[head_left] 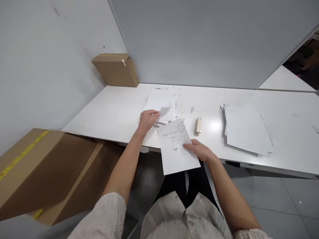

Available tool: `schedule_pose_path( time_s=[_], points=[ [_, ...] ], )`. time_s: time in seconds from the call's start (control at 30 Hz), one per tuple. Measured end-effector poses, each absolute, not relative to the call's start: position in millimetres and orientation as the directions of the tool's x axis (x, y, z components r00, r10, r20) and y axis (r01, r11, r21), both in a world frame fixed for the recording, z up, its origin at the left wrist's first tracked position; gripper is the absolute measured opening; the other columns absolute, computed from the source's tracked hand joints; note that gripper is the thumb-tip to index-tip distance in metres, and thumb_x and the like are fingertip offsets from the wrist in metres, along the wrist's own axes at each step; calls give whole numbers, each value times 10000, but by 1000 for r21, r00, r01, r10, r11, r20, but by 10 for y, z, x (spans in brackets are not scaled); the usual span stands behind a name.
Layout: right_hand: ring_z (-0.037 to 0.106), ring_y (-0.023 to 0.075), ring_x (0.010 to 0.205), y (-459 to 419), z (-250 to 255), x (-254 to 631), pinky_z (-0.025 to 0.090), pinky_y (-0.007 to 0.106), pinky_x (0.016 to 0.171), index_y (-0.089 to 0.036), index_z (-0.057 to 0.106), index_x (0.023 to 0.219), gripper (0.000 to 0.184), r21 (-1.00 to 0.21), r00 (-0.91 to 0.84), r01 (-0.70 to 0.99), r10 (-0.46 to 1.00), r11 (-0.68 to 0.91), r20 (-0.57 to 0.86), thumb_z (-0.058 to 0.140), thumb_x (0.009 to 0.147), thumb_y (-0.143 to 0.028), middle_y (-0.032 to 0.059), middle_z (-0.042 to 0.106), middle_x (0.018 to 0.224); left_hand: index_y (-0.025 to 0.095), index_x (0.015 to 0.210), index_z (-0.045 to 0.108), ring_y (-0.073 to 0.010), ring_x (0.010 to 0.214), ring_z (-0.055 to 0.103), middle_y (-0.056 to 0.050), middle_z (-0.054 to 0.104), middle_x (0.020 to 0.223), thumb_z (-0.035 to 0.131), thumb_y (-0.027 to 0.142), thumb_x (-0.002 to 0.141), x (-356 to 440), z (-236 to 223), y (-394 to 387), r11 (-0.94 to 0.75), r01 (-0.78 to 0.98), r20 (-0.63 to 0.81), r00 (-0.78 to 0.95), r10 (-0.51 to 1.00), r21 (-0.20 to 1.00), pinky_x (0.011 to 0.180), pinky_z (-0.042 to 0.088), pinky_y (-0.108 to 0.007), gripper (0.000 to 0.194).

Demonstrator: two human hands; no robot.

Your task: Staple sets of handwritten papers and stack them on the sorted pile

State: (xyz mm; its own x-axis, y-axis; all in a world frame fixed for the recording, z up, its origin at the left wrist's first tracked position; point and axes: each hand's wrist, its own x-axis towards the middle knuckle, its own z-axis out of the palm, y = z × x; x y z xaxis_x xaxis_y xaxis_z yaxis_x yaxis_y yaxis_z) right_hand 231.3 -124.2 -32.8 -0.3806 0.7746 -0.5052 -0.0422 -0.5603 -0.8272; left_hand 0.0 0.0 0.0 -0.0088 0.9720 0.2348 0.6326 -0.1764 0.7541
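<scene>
Head view: right hand point(199, 151) pinches a written sheet point(177, 147) for reading, while left hand point(147, 119) grips the far paper pile point(163, 104).

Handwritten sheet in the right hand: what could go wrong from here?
1. The handwritten sheet hangs mostly past the table edge, pinched only by the right hand; it could slip to the floor.
2. The left hand presses a loose, fanned pile of papers; a tug might scatter them.
</scene>
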Motion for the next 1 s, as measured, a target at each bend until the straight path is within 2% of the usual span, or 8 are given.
schedule_pose_path(
  time_s=[0.07, 0.17, 0.33, 0.47, 0.6, 0.7, 0.8, 1.0],
  points=[
    [670, 233, 800, -1232, -338, 2311, 529, 419, 802, -188, 662, 946, 222, -810, -372, -104, 778, -578, -507, 609, 788, -334, 85, 703, 967, 178, 790, 676, -176, 829, 634, -30, 699, 856, 546, 266, 757, 23, 90, -191, -290, 657, 386, -2, 923, 696, 748, 507, -279, 160],
    [665, 237, 843, -1217, -328, 2299, 530, 413, 811, -161, 630, 993, 292, -763, -336, -213, 780, -610, -528, 603, 802, -381, 116, 692, 1004, 180, 878, 628, -170, 940, 618, -46, 678, 958, 489, 213, 808, 115, 131, -655, -547, 641, 551, 222, 804, 539, 833, 503, -288, 159],
    [655, 245, 881, -1204, -350, 2277, 540, 368, 733, -152, 603, 1029, 461, -718, -349, -390, 814, -577, -464, 471, 839, -551, 124, 695, 978, 163, 927, 584, -193, 1021, 596, -82, 669, 947, 442, 132, 836, 392, -178, -1458, -737, 518, 478, 561, 676, 434, 928, 471, -345, 171],
    [659, 216, 811, -1231, -425, 2270, 522, 307, 674, -162, 609, 1009, 363, -804, -312, -318, 857, -502, -411, 667, 742, -402, 83, 707, 936, 170, 956, 583, -226, 1079, 572, -66, 676, 969, 507, 180, 835, 473, -394, -1709, -756, 476, 470, 594, 653, 450, 973, 429, -419, 143],
    [655, 202, 742, -1287, -451, 2286, 513, 321, 664, -182, 611, 1032, 389, -846, -284, -300, 888, -441, -363, 695, 708, -380, 58, 709, 901, 178, 1051, 567, -238, 1103, 538, -96, 632, 1074, 570, 314, 818, 290, -378, -1572, -571, 517, 512, 269, 816, 638, 972, 414, -428, 270],
    [650, 209, 779, -1334, -365, 2313, 509, 349, 710, -195, 619, 1051, 369, -895, -256, -270, 922, -356, -290, 649, 751, -409, 58, 700, 940, 167, 1194, 487, -227, 1088, 545, -139, 575, 1164, 474, 396, 869, 135, -276, -1339, -227, 436, 316, -142, 938, 871, 935, 436, -410, 397],
    [633, 211, 860, -1353, -235, 2345, 490, 349, 772, -209, 635, 1062, 337, -963, -174, -209, 975, -172, -136, 611, 788, -405, 44, 691, 971, 182, 1290, 408, -215, 1133, 530, -137, 545, 1236, 408, 457, 890, 133, -119, -1167, -157, 212, 190, -142, 972, 964, 942, 437, -379, 485],
    [614, 208, 883, -1318, -211, 2410, 460, 344, 823, -213, 679, 980, 263, -994, -42, -94, 997, 63, 67, 600, 799, -386, 17, 691, 909, 201, 1238, 486, -201, 1198, 484, -98, 561, 1239, 372, 431, 915, 475, 68, -1145, -346, 111, 358, -118, 926, 932, 1021, 374, -363, 413]
  ],
)
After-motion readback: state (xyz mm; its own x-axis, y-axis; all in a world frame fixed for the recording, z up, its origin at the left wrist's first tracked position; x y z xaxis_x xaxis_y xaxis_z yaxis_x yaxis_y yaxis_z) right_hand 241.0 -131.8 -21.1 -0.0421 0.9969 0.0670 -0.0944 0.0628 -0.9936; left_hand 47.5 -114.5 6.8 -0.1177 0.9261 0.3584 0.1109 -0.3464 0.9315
